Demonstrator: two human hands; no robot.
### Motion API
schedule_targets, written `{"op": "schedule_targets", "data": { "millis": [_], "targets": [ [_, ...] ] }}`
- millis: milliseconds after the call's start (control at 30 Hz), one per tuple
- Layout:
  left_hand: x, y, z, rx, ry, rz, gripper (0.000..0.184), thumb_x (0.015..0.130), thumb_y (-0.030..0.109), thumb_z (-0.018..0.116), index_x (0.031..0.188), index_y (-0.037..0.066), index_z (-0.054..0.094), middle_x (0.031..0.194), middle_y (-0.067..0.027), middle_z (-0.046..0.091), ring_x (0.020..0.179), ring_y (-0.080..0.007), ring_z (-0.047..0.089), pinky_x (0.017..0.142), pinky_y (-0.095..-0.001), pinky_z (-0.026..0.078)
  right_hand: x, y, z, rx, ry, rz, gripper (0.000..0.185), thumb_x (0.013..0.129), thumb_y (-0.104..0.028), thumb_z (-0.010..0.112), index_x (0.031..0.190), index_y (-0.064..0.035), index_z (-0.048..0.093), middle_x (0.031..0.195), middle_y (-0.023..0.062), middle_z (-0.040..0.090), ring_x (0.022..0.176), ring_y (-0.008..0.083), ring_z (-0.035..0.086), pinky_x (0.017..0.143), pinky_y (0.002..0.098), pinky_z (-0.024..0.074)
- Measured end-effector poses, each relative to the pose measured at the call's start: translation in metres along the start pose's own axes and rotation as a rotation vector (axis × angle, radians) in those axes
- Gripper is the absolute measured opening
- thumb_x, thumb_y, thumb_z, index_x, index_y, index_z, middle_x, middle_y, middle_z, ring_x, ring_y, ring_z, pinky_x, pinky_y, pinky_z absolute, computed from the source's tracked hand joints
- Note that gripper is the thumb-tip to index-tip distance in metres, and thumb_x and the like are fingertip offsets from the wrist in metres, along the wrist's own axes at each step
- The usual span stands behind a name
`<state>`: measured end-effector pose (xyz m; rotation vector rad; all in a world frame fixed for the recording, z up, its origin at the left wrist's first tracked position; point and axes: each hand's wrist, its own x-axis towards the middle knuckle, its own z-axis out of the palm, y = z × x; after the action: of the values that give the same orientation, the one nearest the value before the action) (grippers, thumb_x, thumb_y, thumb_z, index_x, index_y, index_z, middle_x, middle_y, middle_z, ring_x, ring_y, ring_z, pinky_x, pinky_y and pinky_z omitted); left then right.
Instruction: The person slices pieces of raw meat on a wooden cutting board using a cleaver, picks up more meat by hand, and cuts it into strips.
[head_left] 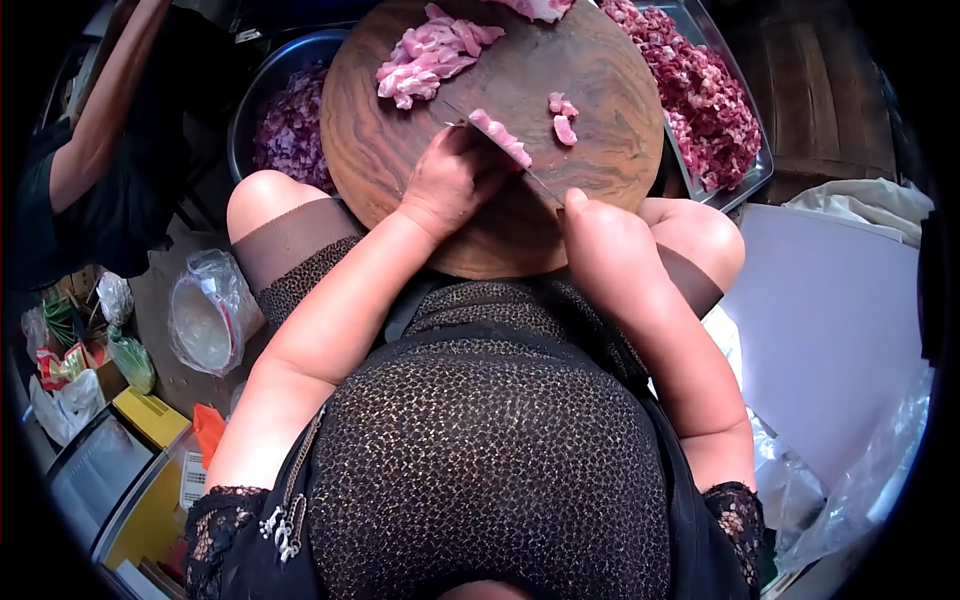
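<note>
My right hand (608, 235) is closed around the handle end of a knife (541, 187). Its blade slants up and left across the round wooden chopping board (590, 60). Against the far side of the blade lies a cut strip of pink meat (500, 138). My left hand (450, 182) is at the near side of the blade, fingers curled down; what they press on is hidden. Two small meat pieces (565, 130) lie right of the blade. A pile of meat strips (432, 55) sits at the board's upper left, and more meat (535, 6) at its far edge.
A metal basin (240, 125) of chopped meat stands left of the board, and a metal tray (763, 165) heaped with minced meat at right. Another person's arm (105, 110) is at upper left. A plastic-lined bucket (205, 315) stands lower left, a pale board (820, 320) at right.
</note>
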<state>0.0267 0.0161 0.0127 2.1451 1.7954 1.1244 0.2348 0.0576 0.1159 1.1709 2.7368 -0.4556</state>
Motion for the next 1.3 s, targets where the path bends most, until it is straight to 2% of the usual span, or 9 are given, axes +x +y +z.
{"op": "schedule_targets", "data": {
  "millis": [233, 433, 500, 567, 767, 933, 1067, 1167, 1300],
  "targets": [
    [-0.004, 0.003, 0.004, 0.005, 0.002, -0.054, 0.035, 0.075, 0.014, 0.074, 0.109, 0.009, 0.069, 0.113, -0.0126, 0.063, 0.103, -0.0339, 0.060, 0.095, -0.0407, 0.049, 0.062, -0.011, 0.011, 0.049, -0.007, -0.060, 0.009, 0.089, -0.007, 0.049, 0.091, -0.0017, 0.056, 0.078, 0.0196, 0.067, 0.075, 0.0375, 0.068, 0.062, 0.0487, 0.0542],
    [-0.005, -0.003, 0.010, 0.043, -0.032, -0.037, 0.024, 0.074, 0.015, 0.075, 0.096, 0.008, 0.071, 0.111, -0.0108, 0.063, 0.103, -0.0332, 0.059, 0.095, -0.0412, 0.047, -0.015, 0.039, -0.004, 0.143, -0.039, 0.016, 0.014, 0.094, -0.012, 0.054, 0.091, 0.0017, 0.057, 0.078, 0.0246, 0.065, 0.073, 0.0409, 0.065, 0.066, 0.0474, 0.0505],
    [-0.004, 0.000, 0.008, 0.040, -0.042, -0.039, 0.029, 0.075, 0.015, 0.075, 0.102, 0.007, 0.067, 0.105, -0.0094, 0.063, 0.102, -0.0311, 0.059, 0.093, -0.0399, 0.048, -0.020, 0.052, 0.006, 0.449, -0.071, 0.299, 0.018, 0.096, -0.016, 0.056, 0.093, 0.0022, 0.057, 0.075, 0.0253, 0.063, 0.074, 0.0417, 0.064, 0.067, 0.0486, 0.0490],
    [-0.006, -0.002, 0.010, 0.063, -0.073, -0.061, 0.035, 0.074, 0.018, 0.077, 0.106, 0.007, 0.066, 0.110, -0.0114, 0.061, 0.106, -0.0319, 0.057, 0.095, -0.0393, 0.047, -0.027, 0.054, 0.005, 0.108, 0.110, 0.234, 0.024, 0.097, -0.022, 0.052, 0.095, 0.0012, 0.060, 0.078, 0.0252, 0.066, 0.076, 0.0412, 0.066, 0.068, 0.0503, 0.0514],
    [-0.011, 0.011, -0.014, 0.150, 0.062, -0.157, 0.045, 0.072, 0.023, 0.081, 0.111, 0.006, 0.065, 0.125, -0.0180, 0.053, 0.115, -0.0348, 0.052, 0.097, -0.0395, 0.046, -0.040, 0.020, -0.005, 0.201, 0.119, 0.198, 0.022, 0.098, -0.020, 0.054, 0.095, 0.0015, 0.057, 0.074, 0.0246, 0.063, 0.073, 0.0433, 0.062, 0.065, 0.0497, 0.0479],
    [-0.018, -0.003, -0.004, -0.023, -0.015, -0.119, 0.033, 0.071, 0.017, 0.078, 0.101, 0.007, 0.067, 0.108, -0.0117, 0.060, 0.103, -0.0340, 0.058, 0.090, -0.0415, 0.049, -0.037, 0.016, 0.005, 0.073, 0.114, 0.019, 0.018, 0.096, -0.020, 0.056, 0.092, -0.0017, 0.056, 0.079, 0.0200, 0.065, 0.073, 0.0378, 0.065, 0.064, 0.0463, 0.0513],
    [-0.021, 0.001, 0.004, -0.053, -0.033, -0.210, 0.032, 0.071, 0.017, 0.077, 0.099, 0.008, 0.068, 0.110, -0.0111, 0.060, 0.104, -0.0338, 0.058, 0.090, -0.0419, 0.049, -0.031, 0.014, 0.006, 0.043, 0.083, 0.022, 0.018, 0.096, -0.019, 0.056, 0.092, -0.0019, 0.055, 0.080, 0.0196, 0.066, 0.075, 0.0377, 0.065, 0.064, 0.0463, 0.0516],
    [-0.014, 0.006, 0.001, 0.073, 0.156, -0.087, 0.031, 0.071, 0.017, 0.076, 0.100, 0.009, 0.069, 0.111, -0.0103, 0.060, 0.105, -0.0334, 0.058, 0.091, -0.0421, 0.049, -0.026, 0.014, 0.000, 0.070, 0.095, 0.078, 0.018, 0.096, -0.019, 0.056, 0.091, -0.0013, 0.054, 0.080, 0.0201, 0.065, 0.075, 0.0385, 0.065, 0.065, 0.0470, 0.0516],
    [-0.012, -0.002, 0.005, -0.009, -0.028, 0.003, 0.030, 0.070, 0.014, 0.073, 0.100, 0.011, 0.070, 0.111, -0.0090, 0.061, 0.108, -0.0322, 0.058, 0.096, -0.0412, 0.048, -0.016, 0.018, 0.006, 0.088, 0.023, 0.105, 0.017, 0.096, -0.017, 0.054, 0.093, -0.0009, 0.054, 0.078, 0.0208, 0.065, 0.076, 0.0396, 0.065, 0.065, 0.0479, 0.0514]
  ]
}}
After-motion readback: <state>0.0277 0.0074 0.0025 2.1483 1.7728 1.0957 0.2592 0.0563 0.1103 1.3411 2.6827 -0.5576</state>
